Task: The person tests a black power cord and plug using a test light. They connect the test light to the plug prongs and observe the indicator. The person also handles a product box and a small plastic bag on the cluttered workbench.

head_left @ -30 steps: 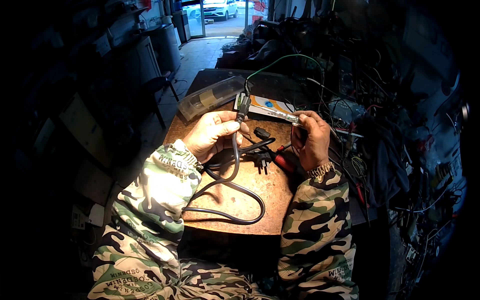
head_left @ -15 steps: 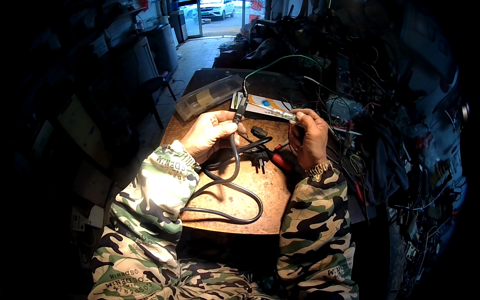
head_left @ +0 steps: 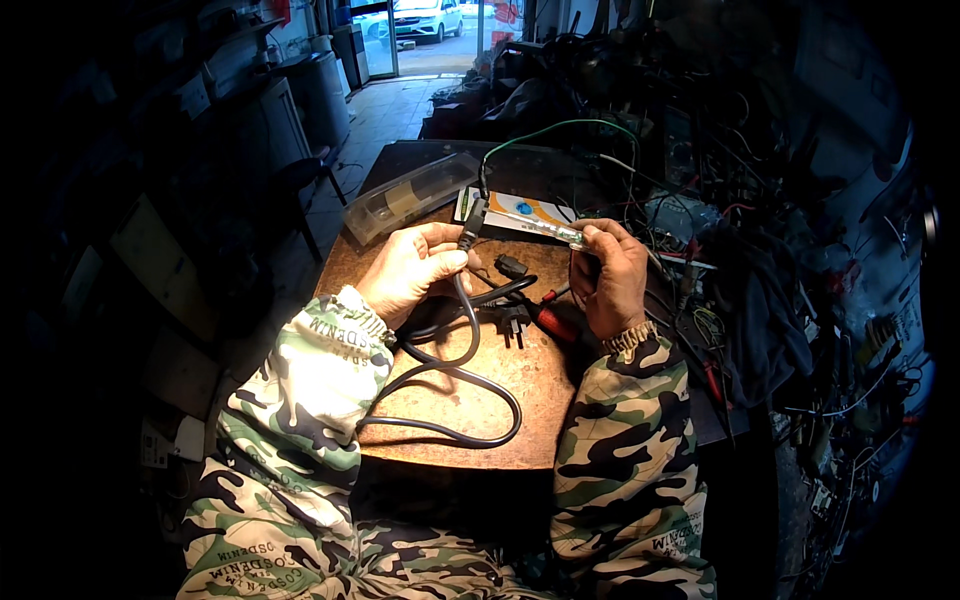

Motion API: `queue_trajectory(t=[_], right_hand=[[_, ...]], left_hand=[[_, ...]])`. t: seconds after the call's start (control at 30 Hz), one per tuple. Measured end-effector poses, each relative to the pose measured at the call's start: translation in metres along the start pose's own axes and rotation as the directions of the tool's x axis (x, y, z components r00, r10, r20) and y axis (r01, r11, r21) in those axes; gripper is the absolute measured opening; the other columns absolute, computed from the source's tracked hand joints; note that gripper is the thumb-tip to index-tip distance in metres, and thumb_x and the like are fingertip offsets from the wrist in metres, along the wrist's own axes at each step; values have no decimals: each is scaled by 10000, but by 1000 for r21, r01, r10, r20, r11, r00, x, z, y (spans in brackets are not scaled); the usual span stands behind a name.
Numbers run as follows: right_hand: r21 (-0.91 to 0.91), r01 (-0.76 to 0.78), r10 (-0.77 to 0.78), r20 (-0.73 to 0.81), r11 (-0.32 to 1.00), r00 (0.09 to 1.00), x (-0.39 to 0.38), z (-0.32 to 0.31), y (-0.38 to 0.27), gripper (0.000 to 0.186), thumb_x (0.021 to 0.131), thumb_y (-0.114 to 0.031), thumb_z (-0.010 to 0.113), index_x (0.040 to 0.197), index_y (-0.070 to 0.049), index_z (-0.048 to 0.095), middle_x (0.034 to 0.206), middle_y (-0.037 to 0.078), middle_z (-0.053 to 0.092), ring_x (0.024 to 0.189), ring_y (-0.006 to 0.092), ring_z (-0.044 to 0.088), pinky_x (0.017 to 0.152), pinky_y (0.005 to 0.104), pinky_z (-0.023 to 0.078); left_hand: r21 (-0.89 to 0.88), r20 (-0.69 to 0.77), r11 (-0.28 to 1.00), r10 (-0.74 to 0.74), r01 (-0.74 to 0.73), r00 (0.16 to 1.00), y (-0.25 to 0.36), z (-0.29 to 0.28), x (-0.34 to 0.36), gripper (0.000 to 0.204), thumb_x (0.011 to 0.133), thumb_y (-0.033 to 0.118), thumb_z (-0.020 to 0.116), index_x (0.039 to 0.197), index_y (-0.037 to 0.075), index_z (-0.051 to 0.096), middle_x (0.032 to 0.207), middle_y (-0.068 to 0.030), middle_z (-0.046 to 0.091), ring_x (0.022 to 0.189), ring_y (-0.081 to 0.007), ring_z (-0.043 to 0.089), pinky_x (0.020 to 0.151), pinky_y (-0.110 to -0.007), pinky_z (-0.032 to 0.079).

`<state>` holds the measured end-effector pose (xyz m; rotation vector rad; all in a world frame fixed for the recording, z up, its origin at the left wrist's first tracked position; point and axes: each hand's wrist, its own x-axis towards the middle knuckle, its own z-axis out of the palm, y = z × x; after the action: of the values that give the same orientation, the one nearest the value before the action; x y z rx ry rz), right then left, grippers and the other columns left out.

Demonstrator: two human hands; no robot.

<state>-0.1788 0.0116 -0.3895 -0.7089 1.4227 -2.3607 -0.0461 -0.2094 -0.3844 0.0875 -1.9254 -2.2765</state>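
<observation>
My left hand [head_left: 410, 270] pinches the black connector end [head_left: 473, 228] of a thick power cord [head_left: 505, 395], holding it upright above the table. A green wire [head_left: 560, 124] runs to the top of that connector, where a dark clip seems to be attached. In my right hand [head_left: 618, 275] is a slim screwdriver-type voltage tester [head_left: 562, 232] with a clear handle, its thin shaft pointing left toward the connector. A gap separates the two. Between my hands lie a black three-pin plug [head_left: 513, 326], another black connector [head_left: 511, 266] and a red-handled tool [head_left: 558, 321].
Beyond my hands, a clear plastic case [head_left: 365, 215] and a white printed box [head_left: 540, 217] lie on the worn wooden table [head_left: 480, 455]. Tangled wires and parts [head_left: 690, 215] crowd the right side. A dark stool [head_left: 300, 178] stands left of the table.
The whole view has shifted slightly. Both hands keep their holds on the connector and the tester, with no clear movement between them.
</observation>
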Motion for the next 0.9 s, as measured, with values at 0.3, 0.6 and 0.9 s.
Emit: queue_trajectory(t=[0.3,0.6,0.9], right_hand=[[-18,0,-1,-22,1000,1000,-1,3,0,194,931,-139,528,949,21,635,614,9,495,439,62,382,382,220,280],[-39,20,-23,-60,999,998,-1,4,-1,202,941,-155,531,976,30,604,586,-1,445,413,70,338,374,224,257],[-14,15,-16,-50,1000,999,-1,4,-1,188,937,-147,535,942,12,633,604,0,488,440,60,385,378,216,287]], left_hand=[[63,-21,997,41,-40,999,-4,-2,1,542,908,123,693,1329,-86,422,1017,-149,659,793,-160,661,722,-292,576],[90,3,995,35,-35,999,-1,-1,1,551,907,104,691,1338,-99,413,1015,-157,658,801,-162,661,737,-293,574],[67,-2,997,31,-31,1000,-2,-1,0,524,910,99,685,1322,-96,427,1005,-150,659,796,-164,661,734,-293,574]])
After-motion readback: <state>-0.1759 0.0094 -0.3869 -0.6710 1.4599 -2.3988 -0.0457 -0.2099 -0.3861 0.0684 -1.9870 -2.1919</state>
